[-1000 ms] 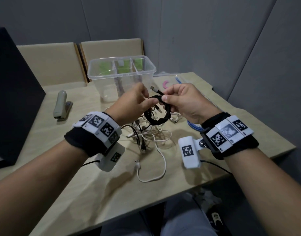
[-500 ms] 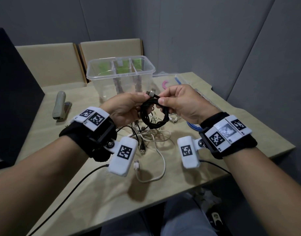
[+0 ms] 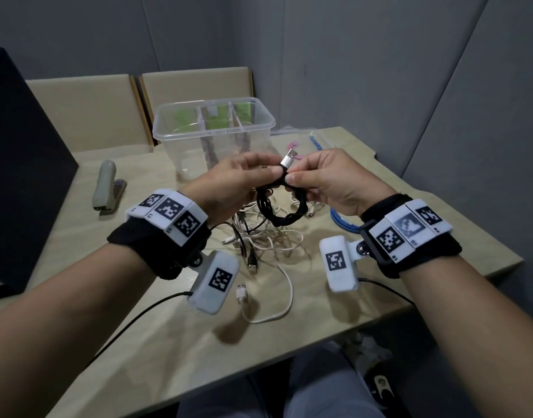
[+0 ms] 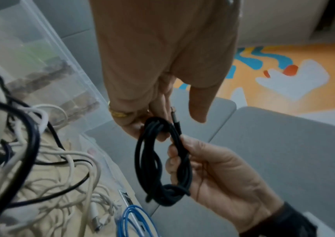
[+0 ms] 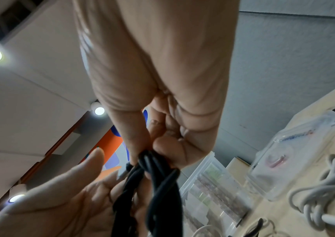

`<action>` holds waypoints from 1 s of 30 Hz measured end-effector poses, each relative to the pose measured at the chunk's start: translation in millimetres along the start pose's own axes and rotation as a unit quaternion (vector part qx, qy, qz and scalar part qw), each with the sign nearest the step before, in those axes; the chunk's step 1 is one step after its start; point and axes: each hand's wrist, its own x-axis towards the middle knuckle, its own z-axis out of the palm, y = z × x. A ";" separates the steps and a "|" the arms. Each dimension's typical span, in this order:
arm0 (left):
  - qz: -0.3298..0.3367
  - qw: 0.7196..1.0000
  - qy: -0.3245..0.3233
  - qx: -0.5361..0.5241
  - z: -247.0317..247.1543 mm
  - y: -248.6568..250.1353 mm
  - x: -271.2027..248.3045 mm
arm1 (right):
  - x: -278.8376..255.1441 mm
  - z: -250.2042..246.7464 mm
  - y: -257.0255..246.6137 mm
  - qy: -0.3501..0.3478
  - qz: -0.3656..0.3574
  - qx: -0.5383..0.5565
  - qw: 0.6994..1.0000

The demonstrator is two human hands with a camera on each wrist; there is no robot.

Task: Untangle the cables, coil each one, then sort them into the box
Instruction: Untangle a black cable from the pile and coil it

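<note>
My hands: left hand (image 3: 241, 179) and right hand (image 3: 328, 179) both pinch the black cable (image 3: 281, 206), coiled above the table (image 3: 168, 342).
Could slip: loose plug (image 3: 289, 158) springs out, coil opens.
Box (image 3: 214, 122): behind, waiting.

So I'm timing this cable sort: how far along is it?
Early. Done: the black cable already looks wound into a coil. In hand: the left hand and right hand both grip that coil at its top, its silver plug sticking up. Left: the clear box appears to hold no cables yet, and the tangled pile and blue cable remain on the table.
</note>
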 end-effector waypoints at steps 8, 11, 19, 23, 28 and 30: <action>0.017 0.996 0.084 0.005 17.3 -6.0 13.3 | -7.1 -10.8 7.1 -0.013 0.023 -0.009 1.000; -0.004 0.997 0.052 0.061 19.5 -11.6 16.5 | -9.8 -18.0 12.1 -0.002 0.036 -0.043 0.998; 0.002 0.791 -0.109 0.603 10.4 -29.3 4.1 | -11.4 -45.2 31.3 0.023 0.119 -0.166 0.979; -0.034 0.713 -0.158 0.682 12.5 -49.6 3.0 | -10.6 -46.6 51.1 0.023 0.169 -0.216 0.961; -0.023 0.714 -0.125 0.689 10.4 -52.1 7.5 | -9.3 -52.7 67.7 0.029 0.223 -0.247 0.942; -0.013 0.747 -0.085 0.659 5.5 -47.2 8.8 | -7.9 -55.4 71.4 0.045 0.228 -0.246 0.941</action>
